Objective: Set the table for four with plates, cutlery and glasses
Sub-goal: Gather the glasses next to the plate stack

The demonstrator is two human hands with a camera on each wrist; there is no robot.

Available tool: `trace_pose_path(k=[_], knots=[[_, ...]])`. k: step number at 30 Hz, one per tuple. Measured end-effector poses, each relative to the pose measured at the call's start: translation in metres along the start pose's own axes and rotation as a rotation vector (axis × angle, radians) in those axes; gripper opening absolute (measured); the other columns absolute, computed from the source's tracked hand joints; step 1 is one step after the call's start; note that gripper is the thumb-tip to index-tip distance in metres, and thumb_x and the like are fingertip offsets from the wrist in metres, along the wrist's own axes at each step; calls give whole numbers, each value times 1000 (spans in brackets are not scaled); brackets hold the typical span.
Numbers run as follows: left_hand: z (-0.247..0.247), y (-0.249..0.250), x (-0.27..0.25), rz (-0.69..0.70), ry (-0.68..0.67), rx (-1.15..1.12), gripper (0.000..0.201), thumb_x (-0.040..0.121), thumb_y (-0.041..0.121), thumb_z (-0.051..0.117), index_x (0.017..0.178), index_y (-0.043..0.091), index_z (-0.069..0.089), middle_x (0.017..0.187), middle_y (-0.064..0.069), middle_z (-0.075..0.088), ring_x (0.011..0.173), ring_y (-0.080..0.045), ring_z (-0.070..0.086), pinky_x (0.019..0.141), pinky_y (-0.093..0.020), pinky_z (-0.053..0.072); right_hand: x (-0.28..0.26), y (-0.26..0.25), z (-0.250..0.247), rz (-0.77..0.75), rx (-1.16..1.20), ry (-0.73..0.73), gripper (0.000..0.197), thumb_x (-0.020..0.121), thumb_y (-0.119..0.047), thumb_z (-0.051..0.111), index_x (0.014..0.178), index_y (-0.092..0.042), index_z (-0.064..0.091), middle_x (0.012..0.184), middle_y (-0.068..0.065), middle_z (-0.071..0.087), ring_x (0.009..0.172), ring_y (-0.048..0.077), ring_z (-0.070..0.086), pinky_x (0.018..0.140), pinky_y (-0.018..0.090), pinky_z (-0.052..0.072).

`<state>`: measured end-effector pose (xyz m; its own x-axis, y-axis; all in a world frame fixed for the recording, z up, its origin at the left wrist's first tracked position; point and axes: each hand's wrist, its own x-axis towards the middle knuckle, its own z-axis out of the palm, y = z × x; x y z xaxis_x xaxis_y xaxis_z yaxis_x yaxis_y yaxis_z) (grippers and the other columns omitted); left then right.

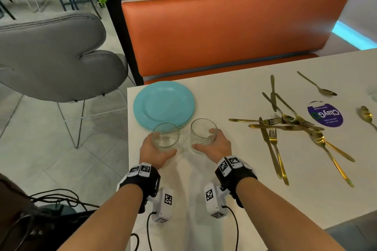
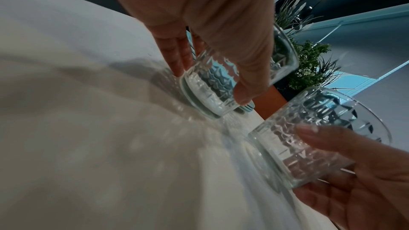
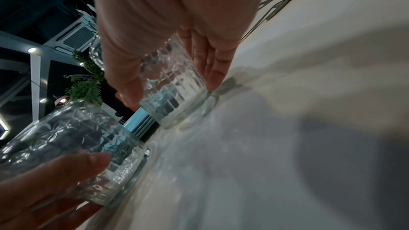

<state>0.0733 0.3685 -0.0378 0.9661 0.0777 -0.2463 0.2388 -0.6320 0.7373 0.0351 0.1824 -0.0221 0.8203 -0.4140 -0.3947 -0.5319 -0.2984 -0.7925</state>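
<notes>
Two clear, faceted glass tumblers (image 1: 165, 136) (image 1: 203, 134) glint on a matt white desk (image 1: 224, 91), beside glossy turquoise glazed plates (image 1: 163, 104), polished gold-toned metal cutlery (image 1: 285, 126), a smooth orange leather-look bench (image 1: 224, 32) and a grey fabric chair (image 1: 51, 55).

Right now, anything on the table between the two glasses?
No. Between the left glass and the right glass there is only bare white table, clearest in the head view. Both wrist views agree.
</notes>
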Motion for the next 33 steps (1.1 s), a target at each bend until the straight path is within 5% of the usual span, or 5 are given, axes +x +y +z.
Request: trace_pose_path(k=[8, 18, 33], knots=[[0, 2, -2, 27, 8, -19, 71, 61, 23, 85, 124, 10, 53, 124, -11, 59, 116, -28, 56, 92, -28, 43, 3, -6, 15, -46, -39, -37, 82, 63, -27, 86, 133, -17, 43, 128, 5, 56, 117, 20, 54, 87, 18, 40], [3, -5, 0, 18, 33, -61, 71, 61, 23, 85, 123, 12, 53, 123, -10, 60, 116, -27, 57, 92, -28, 43, 6, -13, 26, -73, -74, -34, 84, 63, -23, 86, 134, -16, 41, 129, 7, 55, 121, 24, 51, 99, 29, 43], [0, -12, 9, -5, 82, -51, 72, 61, 24, 84, 124, 11, 52, 124, -10, 59, 116, -28, 56, 94, -32, 44, 4, -22, 28, -48, -76, -130, 82, 68, -21, 83, 136, -16, 38, 129, 3, 54, 120, 19, 51, 83, 16, 35]])
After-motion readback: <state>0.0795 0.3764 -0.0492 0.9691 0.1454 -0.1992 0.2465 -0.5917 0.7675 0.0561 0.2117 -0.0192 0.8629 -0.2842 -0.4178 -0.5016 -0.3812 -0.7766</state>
